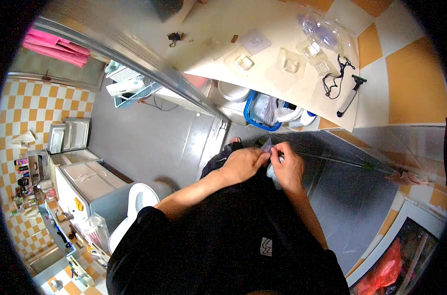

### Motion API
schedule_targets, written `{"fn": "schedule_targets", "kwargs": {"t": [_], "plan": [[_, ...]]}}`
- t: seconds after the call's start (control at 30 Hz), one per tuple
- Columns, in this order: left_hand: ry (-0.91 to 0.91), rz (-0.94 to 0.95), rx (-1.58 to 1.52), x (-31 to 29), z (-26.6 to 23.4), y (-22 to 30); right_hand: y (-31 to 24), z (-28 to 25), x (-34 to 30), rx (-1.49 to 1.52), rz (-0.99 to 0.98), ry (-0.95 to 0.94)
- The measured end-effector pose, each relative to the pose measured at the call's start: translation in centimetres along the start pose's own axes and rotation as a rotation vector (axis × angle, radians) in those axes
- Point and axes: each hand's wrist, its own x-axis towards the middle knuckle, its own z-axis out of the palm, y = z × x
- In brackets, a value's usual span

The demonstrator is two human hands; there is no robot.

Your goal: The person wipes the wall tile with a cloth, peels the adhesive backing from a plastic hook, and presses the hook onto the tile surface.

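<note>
In front of my dark shirt both my hands are close together, fingers bent inward. My left hand (245,164) pinches a small piece of clear plastic (267,145), perhaps a bag corner; its full shape is hidden. Right beside it, my right hand (289,168) is closed with its fingertips at the same plastic. Under the right hand shows a pale bluish-white thing (272,172), partly covered, and I cannot make out its kind.
Ahead, a cream shelf top (208,42) bears small clear containers (290,62), a clear plastic bag (326,32), a razor (351,96), a black cord (335,78) and a binder clip (174,38). Below stands a blue basket (249,115). A white toilet (144,196) is at left.
</note>
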Motion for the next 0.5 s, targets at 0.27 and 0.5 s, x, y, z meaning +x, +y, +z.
{"fn": "schedule_targets", "kwargs": {"t": [0.27, 0.5], "plan": [[-0.009, 0.143, 0.045, 0.3, 1.6, -0.2, 2.3, 0.6, -1.5, -0.086, 0.221, -0.024], [-0.049, 0.181, -0.03, 0.7, 2.4, -0.8, 3.1, 0.3, -1.8, 0.001, 0.245, -0.006]]}}
